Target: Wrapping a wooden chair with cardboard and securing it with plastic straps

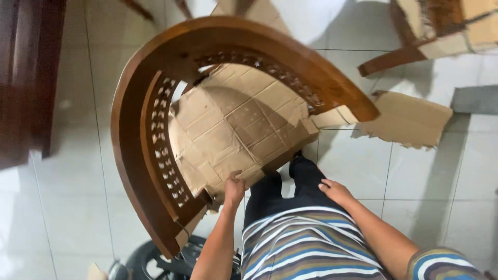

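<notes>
A curved brown wooden chair (136, 129) with a carved lattice backrest stands in front of me, its seat covered in creased cardboard wrapping (233, 124). My left hand (234, 187) grips the near edge of that cardboard at the seat front. My right hand (336, 191) rests on my thigh over dark trousers, fingers loosely apart and holding nothing. A striped shirt fills the bottom of the view.
A torn cardboard sheet (410, 120) lies on the white tiled floor (67, 207) to the right. Another cardboard-wrapped wooden piece (430, 36) stands at top right. Dark wooden furniture (26, 78) lines the left edge. A black round object (155, 262) sits at bottom left.
</notes>
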